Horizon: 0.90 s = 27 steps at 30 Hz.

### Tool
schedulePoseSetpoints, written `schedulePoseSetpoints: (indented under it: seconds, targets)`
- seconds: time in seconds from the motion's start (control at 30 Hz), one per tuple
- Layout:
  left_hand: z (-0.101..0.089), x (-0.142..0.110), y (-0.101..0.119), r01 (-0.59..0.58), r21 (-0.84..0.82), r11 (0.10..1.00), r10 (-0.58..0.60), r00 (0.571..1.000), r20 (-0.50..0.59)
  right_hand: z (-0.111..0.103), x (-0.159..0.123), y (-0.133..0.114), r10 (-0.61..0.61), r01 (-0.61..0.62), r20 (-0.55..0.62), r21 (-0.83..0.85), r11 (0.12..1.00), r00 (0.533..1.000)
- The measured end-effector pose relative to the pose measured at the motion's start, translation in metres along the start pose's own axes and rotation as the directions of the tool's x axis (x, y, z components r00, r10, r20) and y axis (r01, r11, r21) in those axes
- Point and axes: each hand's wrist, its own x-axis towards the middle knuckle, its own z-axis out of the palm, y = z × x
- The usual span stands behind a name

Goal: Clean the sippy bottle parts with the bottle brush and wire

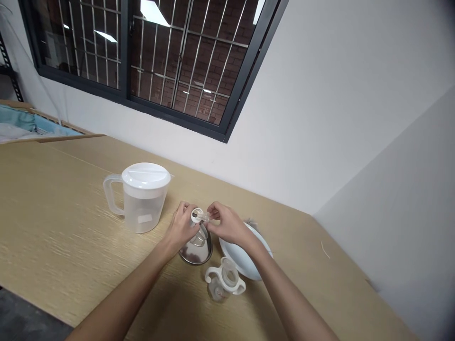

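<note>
Both hands meet over a small steel dish. My left hand is closed around a white bottle collar ring, tilted so its opening faces me. A clear, soft-looking piece, perhaps a bottle nipple, sticks out of the ring to the right. My right hand pinches that clear piece at its far end. A clear rounded part shows below the hands, over the dish. Nearer to me stands a clear baby bottle with a white two-handled holder around its open neck.
A lidded translucent pitcher stands left of the hands. A pale blue plate or shallow basin lies under my right forearm, with something grey and bristly behind it. A thin white strip lies farther right. Wall and barred window rise behind the table.
</note>
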Motion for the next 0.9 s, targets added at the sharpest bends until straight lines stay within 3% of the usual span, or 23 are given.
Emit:
schedulePoseSetpoints:
  seconds: [0.4,0.9]
  targets:
    - [0.003,-0.004,0.01,-0.031,-0.051,0.998,0.031,1.0,0.002,0.017,-0.001,0.008,-0.038,0.033,-0.072,-0.079,0.996,0.997]
    - [0.002,-0.003,0.012,0.022,-0.04,0.999,-0.023,0.999,-0.028,0.01,0.0,0.01,-0.014,0.016,-0.082,0.02,1.0,0.997]
